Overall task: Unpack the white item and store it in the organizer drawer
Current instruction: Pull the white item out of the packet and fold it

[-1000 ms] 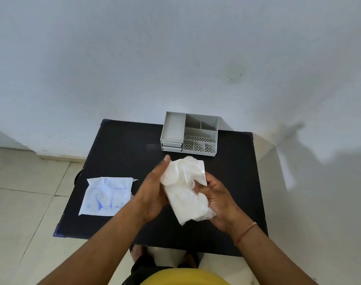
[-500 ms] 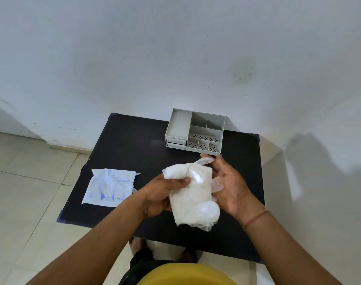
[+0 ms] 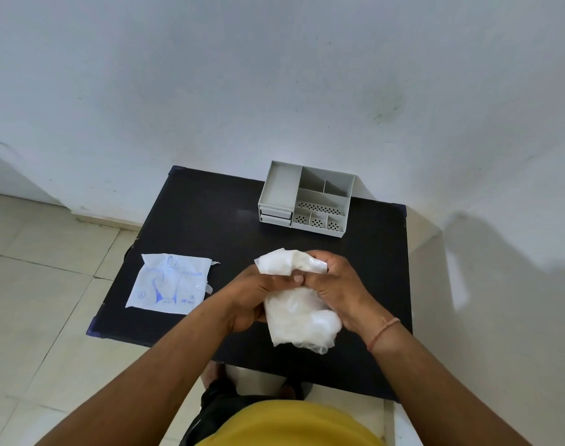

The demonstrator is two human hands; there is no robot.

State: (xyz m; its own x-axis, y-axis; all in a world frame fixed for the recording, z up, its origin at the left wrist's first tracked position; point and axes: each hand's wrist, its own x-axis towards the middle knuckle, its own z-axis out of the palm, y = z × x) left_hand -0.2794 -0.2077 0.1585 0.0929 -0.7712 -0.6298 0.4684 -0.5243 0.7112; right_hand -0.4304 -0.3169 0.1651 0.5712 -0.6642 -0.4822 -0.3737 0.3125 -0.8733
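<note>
A crumpled white bundle of thin plastic (image 3: 299, 313) is held above the near middle of the black table (image 3: 197, 220). My left hand (image 3: 252, 297) grips its left side, thumb pressed across the middle. My right hand (image 3: 336, 284) is closed over its top right edge. The grey organizer (image 3: 307, 197) stands at the table's far side, with two shut drawers (image 3: 275, 214) at its lower left front and several open compartments on top.
A flat white packet with blue print (image 3: 170, 288) lies on the table's left edge, partly overhanging. A white wall rises right behind the table. Tiled floor lies to the left, and a lighter surface borders the table on the right.
My right hand has come down from an open hold beside the bundle and closed over its top. The bundle is squeezed more tightly between both hands.
</note>
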